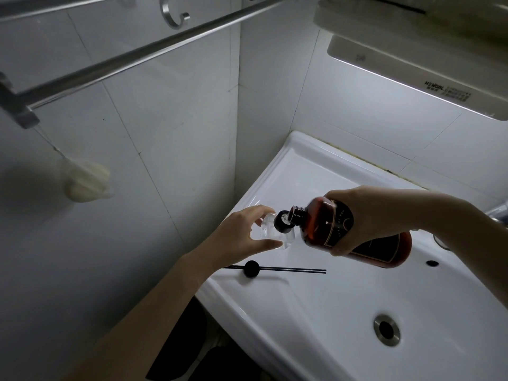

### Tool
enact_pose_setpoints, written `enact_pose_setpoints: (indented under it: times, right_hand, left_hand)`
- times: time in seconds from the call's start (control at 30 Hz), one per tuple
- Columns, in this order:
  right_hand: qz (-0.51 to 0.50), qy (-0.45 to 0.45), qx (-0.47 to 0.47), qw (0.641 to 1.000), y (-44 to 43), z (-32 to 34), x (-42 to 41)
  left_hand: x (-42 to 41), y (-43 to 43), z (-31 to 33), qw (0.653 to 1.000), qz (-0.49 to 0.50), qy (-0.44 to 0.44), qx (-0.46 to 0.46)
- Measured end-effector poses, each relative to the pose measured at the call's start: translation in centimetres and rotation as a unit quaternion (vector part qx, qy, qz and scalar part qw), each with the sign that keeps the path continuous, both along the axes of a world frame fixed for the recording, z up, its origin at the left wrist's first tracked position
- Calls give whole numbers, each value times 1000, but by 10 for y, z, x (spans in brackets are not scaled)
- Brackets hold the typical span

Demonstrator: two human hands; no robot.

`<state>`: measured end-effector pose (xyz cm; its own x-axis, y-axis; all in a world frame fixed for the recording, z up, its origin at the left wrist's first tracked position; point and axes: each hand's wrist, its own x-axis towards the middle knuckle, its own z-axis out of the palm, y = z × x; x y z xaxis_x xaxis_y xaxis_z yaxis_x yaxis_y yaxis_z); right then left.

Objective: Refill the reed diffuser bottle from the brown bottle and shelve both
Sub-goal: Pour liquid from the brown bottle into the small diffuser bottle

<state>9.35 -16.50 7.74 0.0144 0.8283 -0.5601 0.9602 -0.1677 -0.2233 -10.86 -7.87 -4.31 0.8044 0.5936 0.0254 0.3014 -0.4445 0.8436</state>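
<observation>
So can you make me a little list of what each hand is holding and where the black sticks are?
left hand: steadies the clear diffuser bottle on the sink ledge
right hand: holds the brown bottle tilted, neck at the clear bottle's mouth
reed sticks: lying flat on the ledge, with a black ball cap
liquid flowing: cannot tell

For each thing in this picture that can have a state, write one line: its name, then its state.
Brown bottle: uncapped, tilted, mouth at the diffuser's neck, held by the right hand.
Reed diffuser bottle: clear, upright on the sink rim, steadied by the left hand.
Reeds with black stopper: out of the bottle, lying flat on the rim.
Sink drain: open; basin looks dry.
</observation>
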Motion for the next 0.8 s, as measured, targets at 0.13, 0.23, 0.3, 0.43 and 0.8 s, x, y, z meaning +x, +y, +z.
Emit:
enact_pose_setpoints:
  times: [0.13, 0.23, 0.3, 0.43, 0.8]
  right_hand:
    - [-10, 5, 0, 1000, 0, -1, 1]
    - [-11, 4, -3, 1000, 1, -1, 2]
    - [-11, 2, -3, 1000, 1, -1, 2]
    - [-6, -3, -2, 1000, 2, -2, 2]
    - [-13, 12, -6, 1000, 3, -4, 4]
  left_hand:
    - [0, 1, 0, 1000, -2, -2, -4]
    - [1, 1, -1, 1000, -1, -1, -4]
    - [1, 2, -2, 1000, -1, 0, -2]
    - [1, 2, -2, 1000, -2, 1, -2]
    - [1, 3, -4, 1000, -3, -3, -5]
